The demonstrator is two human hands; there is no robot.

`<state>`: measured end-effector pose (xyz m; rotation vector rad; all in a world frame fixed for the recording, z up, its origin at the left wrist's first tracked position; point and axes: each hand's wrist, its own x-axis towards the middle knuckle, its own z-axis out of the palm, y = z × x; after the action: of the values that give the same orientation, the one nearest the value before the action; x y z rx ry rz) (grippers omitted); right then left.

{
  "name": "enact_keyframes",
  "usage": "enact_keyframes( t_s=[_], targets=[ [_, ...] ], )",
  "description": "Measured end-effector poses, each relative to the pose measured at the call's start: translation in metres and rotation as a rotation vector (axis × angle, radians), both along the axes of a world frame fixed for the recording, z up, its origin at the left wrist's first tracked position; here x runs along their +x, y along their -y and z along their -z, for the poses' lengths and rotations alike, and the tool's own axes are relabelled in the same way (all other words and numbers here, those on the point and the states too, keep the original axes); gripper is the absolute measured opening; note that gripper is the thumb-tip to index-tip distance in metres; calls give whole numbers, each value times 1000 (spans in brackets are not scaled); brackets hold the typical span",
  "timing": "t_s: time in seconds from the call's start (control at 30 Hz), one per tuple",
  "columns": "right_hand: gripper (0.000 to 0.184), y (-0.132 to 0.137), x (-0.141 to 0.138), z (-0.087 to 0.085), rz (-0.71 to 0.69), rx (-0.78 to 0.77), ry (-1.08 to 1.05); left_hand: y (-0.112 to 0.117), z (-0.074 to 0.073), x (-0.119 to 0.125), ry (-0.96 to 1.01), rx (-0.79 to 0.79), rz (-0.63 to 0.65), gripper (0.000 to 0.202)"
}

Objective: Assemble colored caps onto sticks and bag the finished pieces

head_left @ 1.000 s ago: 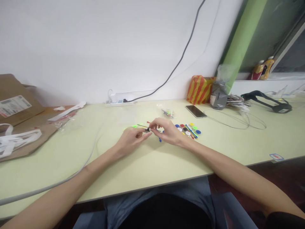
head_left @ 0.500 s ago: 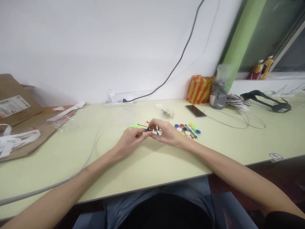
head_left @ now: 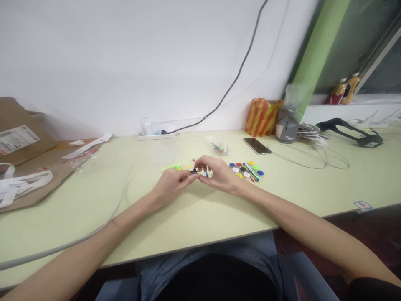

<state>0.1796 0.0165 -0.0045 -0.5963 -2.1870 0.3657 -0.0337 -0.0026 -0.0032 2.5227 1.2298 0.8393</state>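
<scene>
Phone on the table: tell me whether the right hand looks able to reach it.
Probably yes: nothing covers the phone, and the coloured discs near the way look low. The right hand is busy at the small black piece, though, and would likely leave it first.

A smartphone (head_left: 257, 146) lies dark-screened on a pale table (head_left: 194, 223), right of center, near a red-and-yellow striped bag (head_left: 260, 119) and, just beside it, a gray package (head_left: 285, 127). Farther right, bundled cable (head_left: 310, 134) sits next to a black frame (head_left: 371, 141). Two bottles (head_left: 351, 90) stand on the ledge at far right, beyond a green post (head_left: 322, 54). At far center, a power strip (head_left: 159, 136) sits below the white wall (head_left: 103, 62), a black cable (head_left: 239, 77) climbing rightward from it. Brown packaging (head_left: 19, 115) with a printed label (head_left: 19, 139) occupies the left; a gray cord (head_left: 62, 249) curves across the near left. A small sticker (head_left: 362, 205) marks the near edge at right.
</scene>
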Motion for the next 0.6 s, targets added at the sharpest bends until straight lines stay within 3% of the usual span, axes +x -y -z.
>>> enact_keyframes(
  t_s=[0.33, 0.47, 0.6],
  targets=[
    [9, 2, 1, -3, 18, 68, 28, 1, -1, 1, -23, 1, 4, 46],
    [7, 1, 1, -1, 17, 122, 41, 1, 1, -1, -26, 98, -16, 44],
    [11, -5, 2, 5, 33, 105, 43, 0, -4, -8, 75, 285, -127, 46]
  ],
)
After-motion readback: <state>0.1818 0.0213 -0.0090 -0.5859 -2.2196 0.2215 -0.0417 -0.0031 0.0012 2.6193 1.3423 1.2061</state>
